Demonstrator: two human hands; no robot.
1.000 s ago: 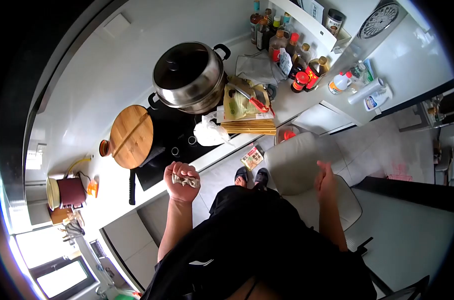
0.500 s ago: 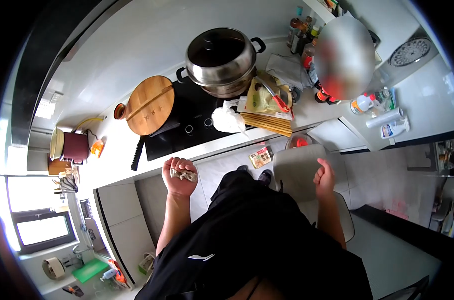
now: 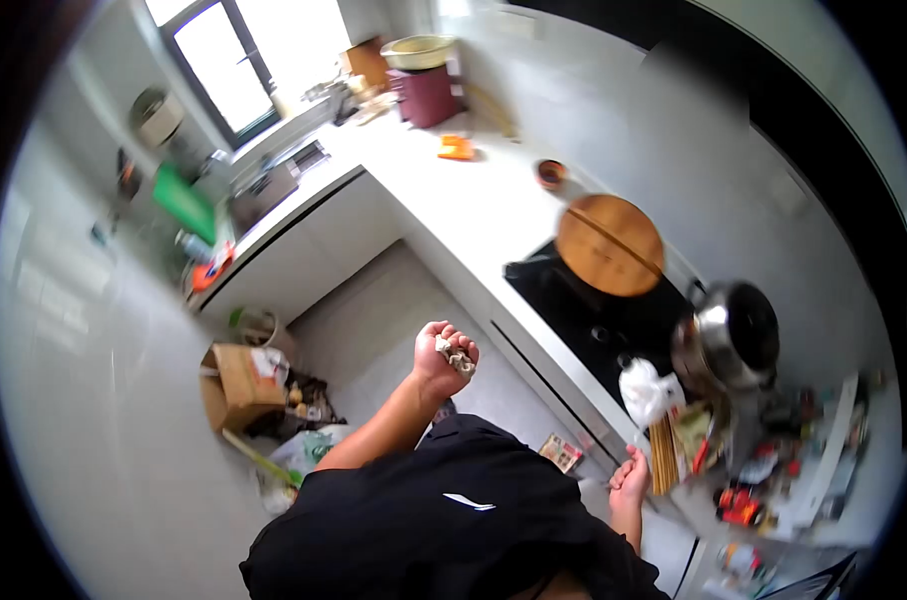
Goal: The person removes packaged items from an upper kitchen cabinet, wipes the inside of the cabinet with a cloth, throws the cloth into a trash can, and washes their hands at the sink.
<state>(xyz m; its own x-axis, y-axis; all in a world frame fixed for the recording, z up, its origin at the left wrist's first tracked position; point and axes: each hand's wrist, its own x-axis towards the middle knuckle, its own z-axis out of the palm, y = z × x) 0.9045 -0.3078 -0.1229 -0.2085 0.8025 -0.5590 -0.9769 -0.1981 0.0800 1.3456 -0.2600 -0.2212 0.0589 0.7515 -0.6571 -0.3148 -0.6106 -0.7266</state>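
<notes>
My left hand [image 3: 444, 362] is closed round a crumpled, whitish cloth-like wad [image 3: 456, 357], held over the floor in front of me. Near the counter's front edge is my right hand [image 3: 629, 476], its fingers curled and nothing visible in them. Just above it lie a white plastic bag [image 3: 649, 392] and a bundle of brown sticks [image 3: 664, 458]. A round wooden lid [image 3: 610, 245] covers a pan on the black stove [image 3: 574, 305], and a steel pot with a glass lid [image 3: 729, 335] stands beside it.
Along the left are a cardboard box [image 3: 244, 388], a bin [image 3: 264, 330] and bags on the floor. A sink [image 3: 264, 195] and a green board [image 3: 184, 203] lie beneath the window. A maroon pot [image 3: 424, 95] stands at the counter corner. Bottles crowd the lower right.
The view has swung left toward the sink and window, so the stove now appears on the right. My left hand still holds the wad. The fingers of my right hand have curled in.
</notes>
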